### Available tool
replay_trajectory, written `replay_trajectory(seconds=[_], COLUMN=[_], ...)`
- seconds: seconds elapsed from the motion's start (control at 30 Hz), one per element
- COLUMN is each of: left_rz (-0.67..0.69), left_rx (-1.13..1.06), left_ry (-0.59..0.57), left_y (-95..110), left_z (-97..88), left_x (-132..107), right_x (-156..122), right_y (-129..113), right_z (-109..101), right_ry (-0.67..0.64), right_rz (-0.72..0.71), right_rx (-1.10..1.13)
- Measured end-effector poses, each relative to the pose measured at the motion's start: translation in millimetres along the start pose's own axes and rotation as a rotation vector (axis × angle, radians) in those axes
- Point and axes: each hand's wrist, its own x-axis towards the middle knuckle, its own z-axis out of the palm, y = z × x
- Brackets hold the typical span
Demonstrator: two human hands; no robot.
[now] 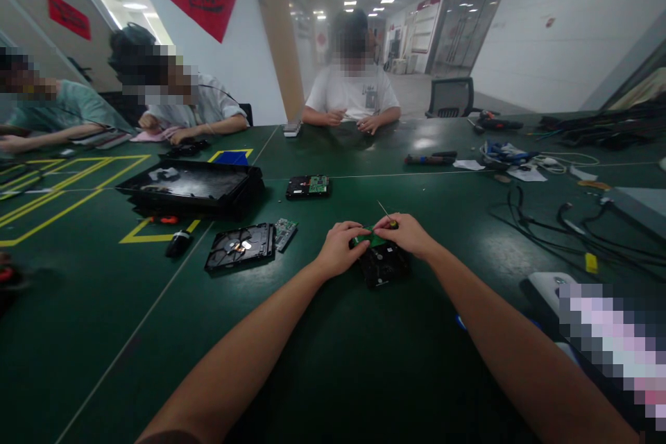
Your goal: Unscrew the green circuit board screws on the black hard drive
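A black hard drive (383,265) lies on the green table in front of me, with a green circuit board (370,241) on its far edge. My left hand (340,247) is closed with its fingers pinching the board's left side. My right hand (406,232) is closed around a thin screwdriver (388,217) with a yellow-red handle, whose tip points up and away. Both hands sit above the drive, almost touching each other.
An opened hard drive (240,246) with a loose small board (286,232) lies to the left, another drive (308,186) farther back, and a black tray (192,185) beyond. Cables (567,222) spread on the right. Three people sit at the far side.
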Motion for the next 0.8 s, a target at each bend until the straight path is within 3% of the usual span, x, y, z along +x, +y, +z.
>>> replay_trajectory(seconds=[0.57,0.8], left_rz=[-0.015,-0.012], left_rx=[0.012,-0.002], left_ry=[-0.003,-0.008], left_y=[-1,-1], left_z=[1.4,-0.1], left_x=[0,0], right_x=[1,2], right_y=[0,6], right_z=[4,-10], right_ry=[0.05,0.26], right_rz=[-0.045,0.12], right_rx=[-0.117,-0.012])
